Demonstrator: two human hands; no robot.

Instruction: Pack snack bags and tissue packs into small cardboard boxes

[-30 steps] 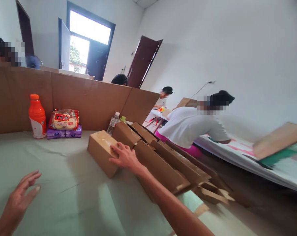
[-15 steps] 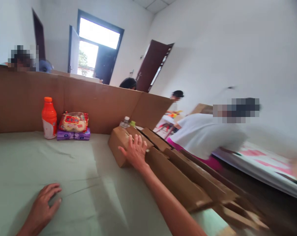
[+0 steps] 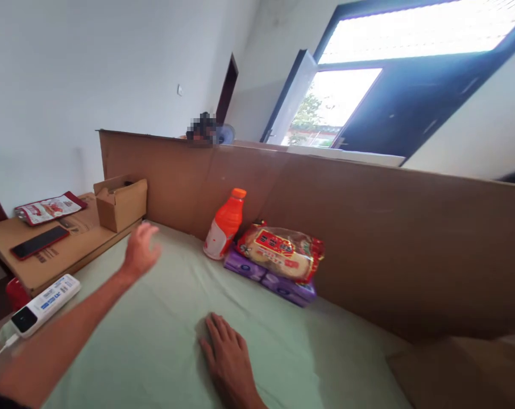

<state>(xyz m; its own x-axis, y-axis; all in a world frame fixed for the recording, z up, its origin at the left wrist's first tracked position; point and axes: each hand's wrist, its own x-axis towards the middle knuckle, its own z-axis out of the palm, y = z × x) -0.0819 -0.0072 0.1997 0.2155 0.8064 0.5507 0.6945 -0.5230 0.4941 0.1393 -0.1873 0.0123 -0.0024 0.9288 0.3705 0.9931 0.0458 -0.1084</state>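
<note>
My left hand is raised over the left side of the green cloth, near an open cardboard box. Its fingers are a little blurred but stand apart, and nothing is in them. My right hand rests palm down on the cloth at the lower middle, fingers stretched out and holding nothing. Beyond it an orange bottle with a white lower label leans in view. Beside the bottle, a red and clear food packet lies on top of purple packs.
A cardboard wall runs along the back. At left, a cardboard surface carries a phone and a red and white pouch. A white device with a cable lies at the edge. A brown box stands lower right.
My view has swung left. My right hand has left the cardboard boxes at the right and now lies on the cloth. My left hand has lifted and reached out toward the left box.
</note>
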